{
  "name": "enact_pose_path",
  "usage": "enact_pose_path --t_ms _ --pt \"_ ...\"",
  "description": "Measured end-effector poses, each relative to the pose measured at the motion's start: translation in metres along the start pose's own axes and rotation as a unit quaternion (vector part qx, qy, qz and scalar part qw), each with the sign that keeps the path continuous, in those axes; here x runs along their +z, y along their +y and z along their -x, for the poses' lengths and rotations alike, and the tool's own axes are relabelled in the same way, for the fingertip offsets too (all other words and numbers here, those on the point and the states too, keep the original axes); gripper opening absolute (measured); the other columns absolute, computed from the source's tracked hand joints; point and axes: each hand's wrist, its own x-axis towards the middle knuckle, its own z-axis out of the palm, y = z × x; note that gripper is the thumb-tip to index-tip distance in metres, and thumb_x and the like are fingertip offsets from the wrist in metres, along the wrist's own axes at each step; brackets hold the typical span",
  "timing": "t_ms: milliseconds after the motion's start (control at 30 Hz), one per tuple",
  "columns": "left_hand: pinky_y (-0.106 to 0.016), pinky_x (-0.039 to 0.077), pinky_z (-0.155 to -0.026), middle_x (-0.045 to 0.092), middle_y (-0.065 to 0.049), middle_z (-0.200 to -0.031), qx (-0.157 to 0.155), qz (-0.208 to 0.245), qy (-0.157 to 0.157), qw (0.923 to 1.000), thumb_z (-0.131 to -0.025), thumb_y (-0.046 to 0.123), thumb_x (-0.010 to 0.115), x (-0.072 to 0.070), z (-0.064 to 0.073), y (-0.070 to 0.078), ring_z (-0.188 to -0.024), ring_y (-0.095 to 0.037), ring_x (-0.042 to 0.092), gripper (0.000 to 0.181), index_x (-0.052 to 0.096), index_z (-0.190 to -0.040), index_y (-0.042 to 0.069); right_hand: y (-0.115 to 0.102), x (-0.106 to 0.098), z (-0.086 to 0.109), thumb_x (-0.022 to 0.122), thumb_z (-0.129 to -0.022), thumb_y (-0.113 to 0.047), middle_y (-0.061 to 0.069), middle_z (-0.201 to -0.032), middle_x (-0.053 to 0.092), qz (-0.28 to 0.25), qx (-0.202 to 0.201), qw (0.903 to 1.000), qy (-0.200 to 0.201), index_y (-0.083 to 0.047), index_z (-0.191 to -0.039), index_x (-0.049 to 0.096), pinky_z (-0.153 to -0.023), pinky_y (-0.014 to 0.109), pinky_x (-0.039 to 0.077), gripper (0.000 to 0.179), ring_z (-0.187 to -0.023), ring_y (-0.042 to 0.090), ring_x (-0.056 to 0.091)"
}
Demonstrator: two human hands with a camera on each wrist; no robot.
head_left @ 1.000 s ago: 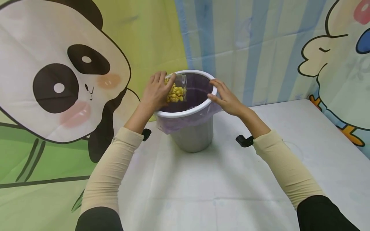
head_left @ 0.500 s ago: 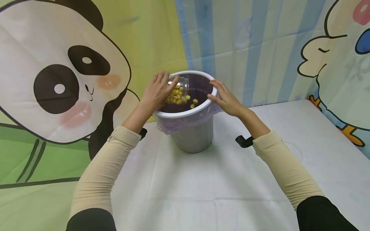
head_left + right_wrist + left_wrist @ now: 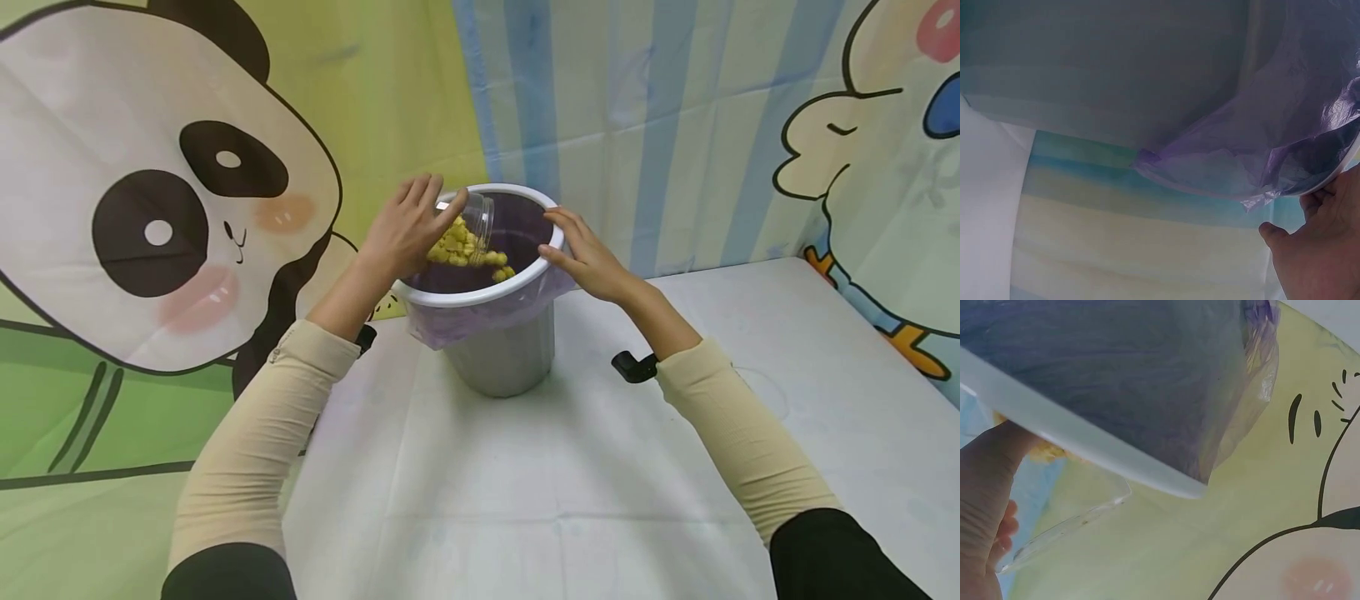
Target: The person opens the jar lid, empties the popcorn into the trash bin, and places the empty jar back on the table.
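Note:
A grey trash can [image 3: 498, 358] with a white rim and a purple liner bag [image 3: 480, 321] stands upright on the white table. My left hand [image 3: 405, 229] grips a clear jar [image 3: 482, 215] at the can's left side. The jar lies tilted, its mouth toward the can's inside. Yellow popcorn [image 3: 455, 246] fills part of it, and some pieces [image 3: 504, 273] are past the mouth, over the can. In the left wrist view the can's rim [image 3: 1097, 447] hides part of the jar [image 3: 1079, 525]. My right hand [image 3: 588, 254] holds the rim on the right, fingers over its edge.
The white table [image 3: 480, 483] spreads in front of and to the right of the can. Behind stand printed cloth walls, with a panda [image 3: 150, 317] at left and blue stripes [image 3: 675, 142] at the back. Dark wrist cameras [image 3: 633, 367] sit below both hands.
The left hand has tipped the jar further down and shifted slightly. Popcorn that lay inside the jar a second ago now spills from its mouth into the can. The right hand has stayed put.

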Motion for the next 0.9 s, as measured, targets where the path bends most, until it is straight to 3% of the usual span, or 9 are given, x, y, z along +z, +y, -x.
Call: enact_pose_path --t_ms 433,667,900 --pt "-0.045 0.027 -0.101 0.036 -0.031 -0.127 0.033 -0.023 0.033 0.9987 -0.063 0.018 0.078 -0.008 -0.004 -0.004 -0.116 -0.042 0.035 0.091 0.029 -0.139 0.007 0.000 0.000 0.000 0.044 -0.091 -0.048 0.008 -0.151 0.012 -0.005 0.000 1.0000 0.004 -0.010 -0.145 0.022 -0.107 0.052 0.013 0.069 -0.138 0.023 0.010" --pt "-0.045 0.025 -0.104 0.035 -0.030 -0.131 0.047 -0.042 0.041 0.9972 -0.077 0.007 0.064 -0.013 -0.004 -0.005 -0.120 -0.041 0.035 0.073 0.027 -0.140 0.008 -0.001 0.000 0.000 0.044 -0.092 -0.046 0.008 -0.151 0.013 -0.008 -0.004 1.0000 0.005 -0.008 -0.144 0.023 -0.107 0.051 0.012 0.068 -0.138 0.023 0.010" --pt "-0.042 0.031 -0.099 0.039 -0.028 -0.127 0.072 -0.084 0.090 0.9898 -0.081 -0.003 0.055 -0.014 -0.007 -0.006 -0.115 -0.038 0.038 0.060 0.033 -0.136 0.009 0.000 0.000 0.000 0.045 -0.092 -0.046 0.008 -0.151 0.013 -0.011 -0.007 0.9999 0.007 -0.008 -0.144 0.023 -0.107 0.051 0.012 0.068 -0.138 0.023 0.010"
